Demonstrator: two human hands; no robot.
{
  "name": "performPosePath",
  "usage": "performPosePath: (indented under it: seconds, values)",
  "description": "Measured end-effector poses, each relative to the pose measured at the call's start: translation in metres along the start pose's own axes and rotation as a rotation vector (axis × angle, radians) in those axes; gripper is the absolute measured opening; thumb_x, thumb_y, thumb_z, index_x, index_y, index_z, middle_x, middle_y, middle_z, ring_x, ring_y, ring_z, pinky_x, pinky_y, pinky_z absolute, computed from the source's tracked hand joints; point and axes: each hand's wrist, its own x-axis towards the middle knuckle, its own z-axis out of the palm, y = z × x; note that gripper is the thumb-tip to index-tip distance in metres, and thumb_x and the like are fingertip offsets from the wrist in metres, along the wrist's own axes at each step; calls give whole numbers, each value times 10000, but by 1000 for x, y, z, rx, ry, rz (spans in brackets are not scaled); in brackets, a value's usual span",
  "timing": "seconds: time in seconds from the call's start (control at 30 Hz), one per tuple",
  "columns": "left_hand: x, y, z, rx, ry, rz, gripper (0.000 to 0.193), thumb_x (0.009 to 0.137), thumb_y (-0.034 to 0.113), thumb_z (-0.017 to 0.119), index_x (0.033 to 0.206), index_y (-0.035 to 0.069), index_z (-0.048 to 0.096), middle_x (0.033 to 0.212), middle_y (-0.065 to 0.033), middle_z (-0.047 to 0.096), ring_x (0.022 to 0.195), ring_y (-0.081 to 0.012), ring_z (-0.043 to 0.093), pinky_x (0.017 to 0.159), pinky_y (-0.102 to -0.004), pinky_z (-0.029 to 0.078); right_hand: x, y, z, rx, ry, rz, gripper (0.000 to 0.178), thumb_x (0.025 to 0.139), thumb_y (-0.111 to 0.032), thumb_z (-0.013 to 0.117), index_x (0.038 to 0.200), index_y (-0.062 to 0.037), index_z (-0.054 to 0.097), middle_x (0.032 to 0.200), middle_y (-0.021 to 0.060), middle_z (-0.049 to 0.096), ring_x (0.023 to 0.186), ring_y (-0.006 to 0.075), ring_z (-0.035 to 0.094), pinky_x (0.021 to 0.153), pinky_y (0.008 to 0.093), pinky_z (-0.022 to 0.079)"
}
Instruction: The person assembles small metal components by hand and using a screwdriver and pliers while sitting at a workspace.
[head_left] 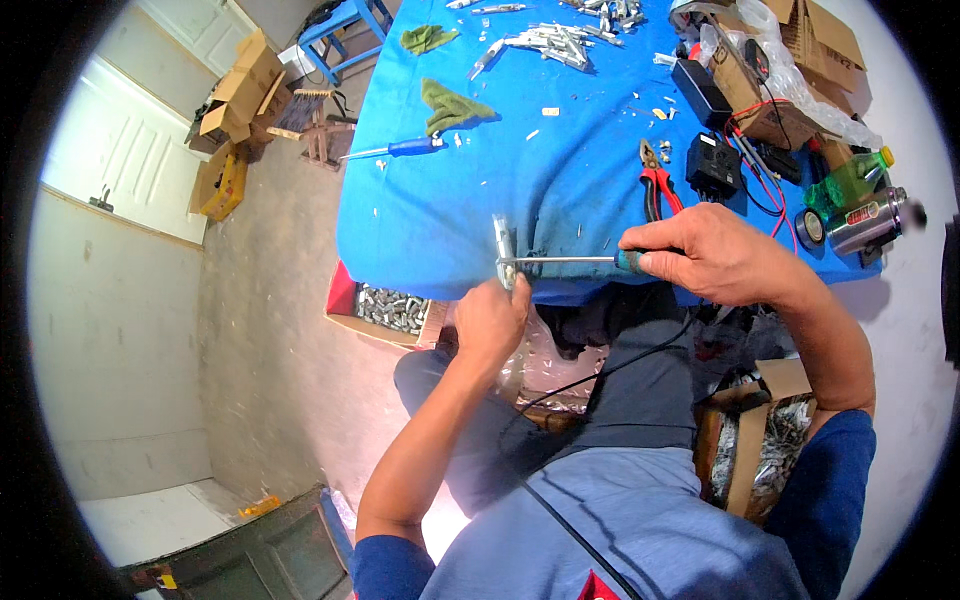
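Observation:
My left hand [492,318] grips a small metal bracket-like part [502,242] at the near edge of the blue-covered table [440,220], holding it upright. My right hand [708,255] is closed around the green handle of a screwdriver [565,260]. Its thin shaft runs horizontally to the left, and its tip meets the metal part just above my left fingers.
On the table lie red-handled pliers [655,185], a blue-handled screwdriver [405,149], green cloths [452,106], a pile of metal parts [555,42], black adapters [712,165], cardboard boxes [790,60] and a green bottle [848,180]. A box of metal parts [392,310] sits on the floor below.

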Motion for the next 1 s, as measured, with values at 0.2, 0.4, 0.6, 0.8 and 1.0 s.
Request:
performPosePath:
  seconds: [0.2, 0.4, 0.6, 0.8, 1.0]
  values:
    - [-1, -1, 6, 14, 67, 48, 443, 911, 356, 555, 712, -26, 660, 658, -280, 613, 648, -467, 627, 647, -543, 495, -2, -15, 2, -141, 9, -55, 214, 897, -213, 589, 1076, -109, 645, 804, 215, 636, 778, 408, 623, 674, 484, 476]
    - [-3, 1, 7, 63, 112, 55, 433, 907, 340, 558, 696, -22, 665, 648, -269, 618, 634, -464, 631, 633, -538, 503, 1, -18, 0, -213, -26, -25, 205, 895, -211, 590, 1061, -97, 630, 766, 202, 631, 746, 408, 625, 655, 499, 477]
    - [-2, 5, 6, 62, 101, 64, 472, 921, 368, 530, 714, -35, 662, 670, -280, 620, 655, -460, 632, 645, -524, 508, -13, -38, 19, -603, -13, -17, 208, 891, -211, 587, 1063, -94, 584, 715, 178, 627, 701, 393, 631, 612, 500, 490]
    - [-2, 6, 3, 64, 96, 41, 467, 914, 385, 529, 744, -25, 674, 680, -276, 628, 665, -461, 639, 649, -533, 511, 0, -13, 5, -211, -37, -99, 202, 920, -208, 552, 1057, -73, 614, 724, 183, 591, 672, 380, 588, 620, 465, 466]
    - [0, 5, 4, 95, 81, 30, 455, 910, 385, 521, 768, -15, 686, 684, -273, 631, 668, -467, 638, 658, -536, 512, 17, -14, -18, 165, -266, 186, 268, 982, -244, 519, 1121, -52, 644, 609, 49, 521, 551, 117, 493, 532, 309, 420]
